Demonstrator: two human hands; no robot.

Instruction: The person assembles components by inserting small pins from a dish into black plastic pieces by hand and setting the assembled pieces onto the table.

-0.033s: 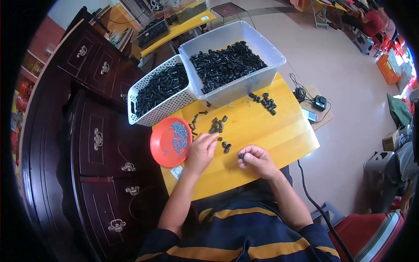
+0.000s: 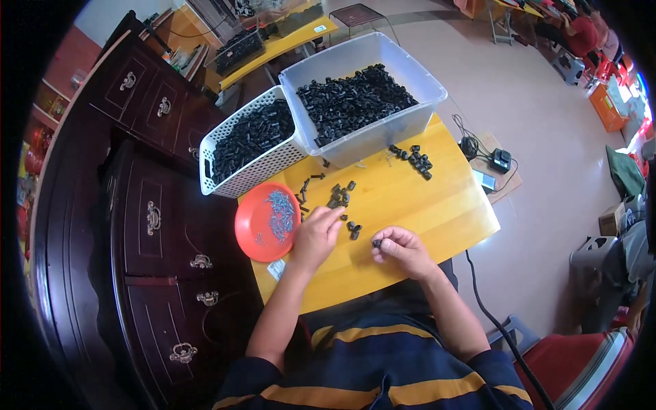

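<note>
My right hand (image 2: 403, 251) is closed over the front part of the yellow table, pinching a small black plastic part (image 2: 377, 243) between thumb and fingers. My left hand (image 2: 316, 236) reaches over the table beside the orange plate, its fingers drawn together. Its fingertips are beside a loose black part (image 2: 344, 217); whether they grip anything is hidden. Just beyond them lies a small pile of black cylindrical parts (image 2: 336, 198). Several more black parts (image 2: 354, 230) lie between my hands. The orange plate (image 2: 247, 239) holds a heap of small silvery screws (image 2: 280, 217).
A white perforated basket (image 2: 256, 167) and a large clear bin (image 2: 383, 130), both full of black parts, stand at the table's far side. More black caps (image 2: 418, 162) lie at the far right. Dark wooden drawers (image 2: 154, 219) flank my left; a black cable (image 2: 488, 311) runs at right.
</note>
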